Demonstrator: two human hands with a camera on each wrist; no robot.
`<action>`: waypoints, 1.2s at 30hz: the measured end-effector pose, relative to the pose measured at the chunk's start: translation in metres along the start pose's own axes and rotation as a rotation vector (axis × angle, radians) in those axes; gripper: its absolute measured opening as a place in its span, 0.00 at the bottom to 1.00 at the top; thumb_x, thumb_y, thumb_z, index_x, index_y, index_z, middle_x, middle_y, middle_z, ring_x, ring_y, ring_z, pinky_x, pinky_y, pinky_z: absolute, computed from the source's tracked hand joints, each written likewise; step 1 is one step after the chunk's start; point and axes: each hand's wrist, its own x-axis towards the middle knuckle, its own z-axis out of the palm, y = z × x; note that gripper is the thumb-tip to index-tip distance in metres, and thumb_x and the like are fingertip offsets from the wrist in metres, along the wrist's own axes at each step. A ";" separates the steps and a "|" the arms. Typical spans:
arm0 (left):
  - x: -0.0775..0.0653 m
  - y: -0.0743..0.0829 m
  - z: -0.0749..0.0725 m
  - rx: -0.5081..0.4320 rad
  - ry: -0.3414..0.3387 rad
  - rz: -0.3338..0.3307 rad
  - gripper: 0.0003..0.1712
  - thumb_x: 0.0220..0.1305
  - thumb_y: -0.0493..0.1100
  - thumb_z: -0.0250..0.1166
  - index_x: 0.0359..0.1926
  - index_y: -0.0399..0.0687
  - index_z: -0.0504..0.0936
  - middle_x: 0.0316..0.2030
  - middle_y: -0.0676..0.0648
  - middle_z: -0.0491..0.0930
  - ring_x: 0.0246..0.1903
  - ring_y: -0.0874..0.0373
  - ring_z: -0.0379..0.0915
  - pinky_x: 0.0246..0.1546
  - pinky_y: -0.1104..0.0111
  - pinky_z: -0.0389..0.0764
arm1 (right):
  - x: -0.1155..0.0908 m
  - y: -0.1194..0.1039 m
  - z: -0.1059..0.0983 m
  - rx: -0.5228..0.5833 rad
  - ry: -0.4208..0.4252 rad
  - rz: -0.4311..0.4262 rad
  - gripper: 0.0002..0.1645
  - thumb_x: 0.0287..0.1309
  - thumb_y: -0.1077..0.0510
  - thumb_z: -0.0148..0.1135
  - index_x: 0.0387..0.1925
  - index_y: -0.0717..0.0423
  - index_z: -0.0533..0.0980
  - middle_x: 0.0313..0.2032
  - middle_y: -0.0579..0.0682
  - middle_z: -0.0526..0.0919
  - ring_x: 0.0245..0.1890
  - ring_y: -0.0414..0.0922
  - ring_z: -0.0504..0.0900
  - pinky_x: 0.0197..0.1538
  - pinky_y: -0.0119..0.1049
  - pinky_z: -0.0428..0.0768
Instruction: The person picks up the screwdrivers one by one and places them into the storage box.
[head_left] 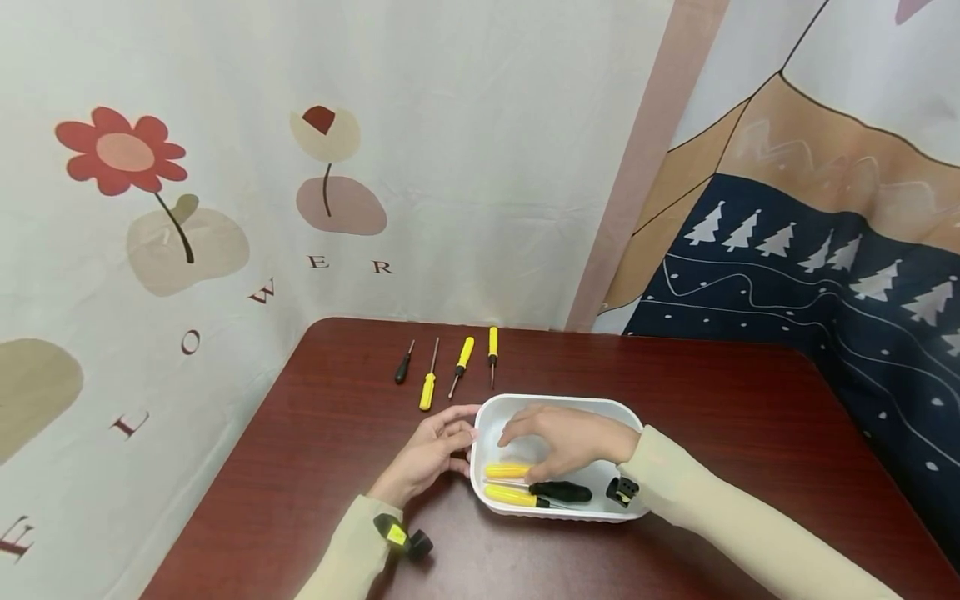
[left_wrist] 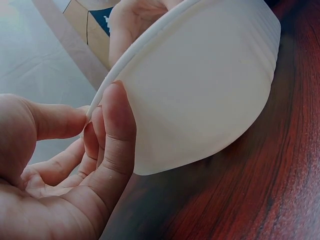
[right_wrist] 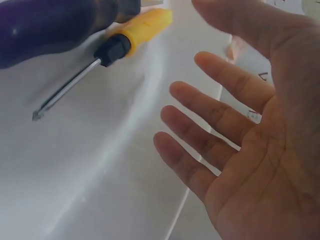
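A white plastic tub (head_left: 585, 406) stands on the table in the head view. My left hand (head_left: 429, 450) pinches its left rim between thumb and fingers, as the left wrist view shows close up (left_wrist: 110, 145). Inside the tub lie a yellow-handled screwdriver (head_left: 506, 471), a black-handled screwdriver (head_left: 561, 491) and a yellow-and-black screwdriver (head_left: 512, 496). Over the tub, my right hand (head_left: 566, 437) reaches in with its fingers spread and nothing between them. The right wrist view shows its palm (right_wrist: 260, 165) beside a yellow-and-black screwdriver (right_wrist: 145, 32) and a large dark handle (right_wrist: 55, 27).
Behind the tub, a small black screwdriver (head_left: 403, 367), a yellow screwdriver (head_left: 428, 390) and two yellow-and-black screwdrivers (head_left: 464, 354) (head_left: 492, 343) lie in a row on the dark red table (head_left: 720, 400). A printed curtain (head_left: 465, 167) hangs behind the table's far edge.
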 end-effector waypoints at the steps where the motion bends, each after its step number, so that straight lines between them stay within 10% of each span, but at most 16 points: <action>1: 0.000 0.000 0.000 -0.001 -0.001 0.000 0.29 0.72 0.34 0.59 0.72 0.38 0.66 0.36 0.47 0.79 0.31 0.59 0.78 0.27 0.67 0.85 | -0.001 0.000 -0.001 0.000 0.009 -0.003 0.31 0.55 0.46 0.75 0.61 0.43 0.80 0.61 0.41 0.81 0.64 0.42 0.76 0.70 0.43 0.74; 36: 0.000 -0.002 0.002 0.005 0.017 -0.003 0.28 0.72 0.33 0.59 0.71 0.37 0.67 0.37 0.46 0.78 0.32 0.57 0.77 0.28 0.65 0.85 | -0.064 0.040 -0.021 0.359 0.478 0.203 0.40 0.58 0.46 0.75 0.70 0.44 0.72 0.70 0.49 0.75 0.68 0.53 0.75 0.67 0.56 0.78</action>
